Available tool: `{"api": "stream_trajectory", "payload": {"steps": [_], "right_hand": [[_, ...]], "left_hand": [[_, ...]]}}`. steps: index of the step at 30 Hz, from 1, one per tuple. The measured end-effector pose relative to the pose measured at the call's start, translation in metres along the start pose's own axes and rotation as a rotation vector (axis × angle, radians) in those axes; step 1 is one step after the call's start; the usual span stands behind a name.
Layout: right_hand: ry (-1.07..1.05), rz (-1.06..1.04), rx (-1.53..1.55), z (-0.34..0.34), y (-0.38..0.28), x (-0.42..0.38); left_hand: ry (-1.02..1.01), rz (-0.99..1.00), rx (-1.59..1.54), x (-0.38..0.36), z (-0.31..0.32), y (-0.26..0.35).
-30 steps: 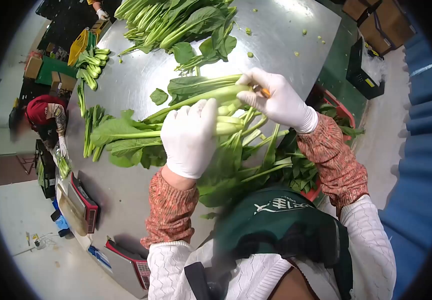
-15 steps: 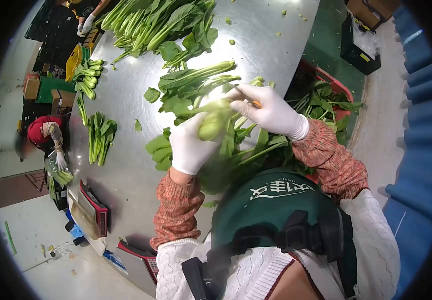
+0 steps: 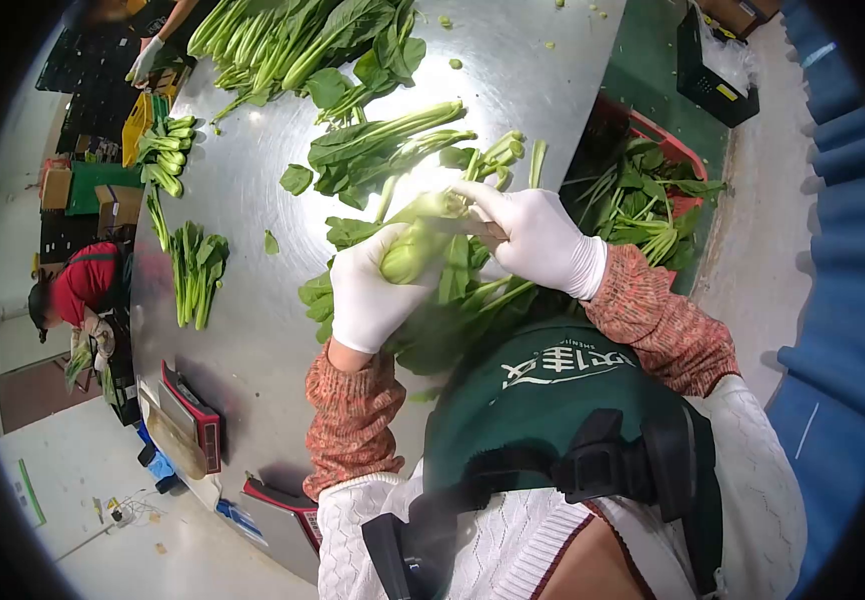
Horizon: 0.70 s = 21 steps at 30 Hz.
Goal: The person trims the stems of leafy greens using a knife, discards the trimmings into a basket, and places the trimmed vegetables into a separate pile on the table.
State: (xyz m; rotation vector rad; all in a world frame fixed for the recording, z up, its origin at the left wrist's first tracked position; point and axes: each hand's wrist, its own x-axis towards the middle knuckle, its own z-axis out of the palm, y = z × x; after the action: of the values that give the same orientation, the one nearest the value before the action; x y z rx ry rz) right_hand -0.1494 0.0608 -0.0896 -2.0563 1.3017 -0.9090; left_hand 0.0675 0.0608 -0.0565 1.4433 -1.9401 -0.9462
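My left hand [image 3: 373, 290], in a white glove, is wrapped round the pale green base of a leafy vegetable [image 3: 411, 252]. Its leaves hang down toward the apron. At the cut end of the stalks is my right hand [image 3: 538, 235], also gloved, with its fingers closed; part of a small tool shows there, too hidden to name. Beyond both hands, loose green stalks [image 3: 383, 140] lie on the metal table [image 3: 253, 170]. More leaves lie beneath and beside the vegetable.
A large pile of greens [image 3: 303, 45] lies at the far side. Smaller bunches [image 3: 196, 275] are at the left, near red-framed scales [image 3: 193, 410]. A red crate [image 3: 675, 150] of leaves stands right. A co-worker in red [image 3: 88, 285] bends at the left; another person's gloved hand [image 3: 146, 60] is upper left.
The vegetable and my left hand have shifted slightly left. My right hand has turned a little at the stalk end. The co-worker in red has drawn back from the table edge with some greens.
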Motion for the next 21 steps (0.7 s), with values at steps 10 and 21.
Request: {"api": "stream_trajectory", "payload": {"steps": [10,21], "right_hand": [[-0.1,0.397,0.248,0.034,0.095,-0.022],[-0.105,0.277,0.661,-0.006,-0.018,0.007]], "left_hand": [[0.047,0.059,0.03,-0.003,-0.01,-0.006],[-0.031,-0.051,-0.317,-0.003,-0.002,0.003]]}}
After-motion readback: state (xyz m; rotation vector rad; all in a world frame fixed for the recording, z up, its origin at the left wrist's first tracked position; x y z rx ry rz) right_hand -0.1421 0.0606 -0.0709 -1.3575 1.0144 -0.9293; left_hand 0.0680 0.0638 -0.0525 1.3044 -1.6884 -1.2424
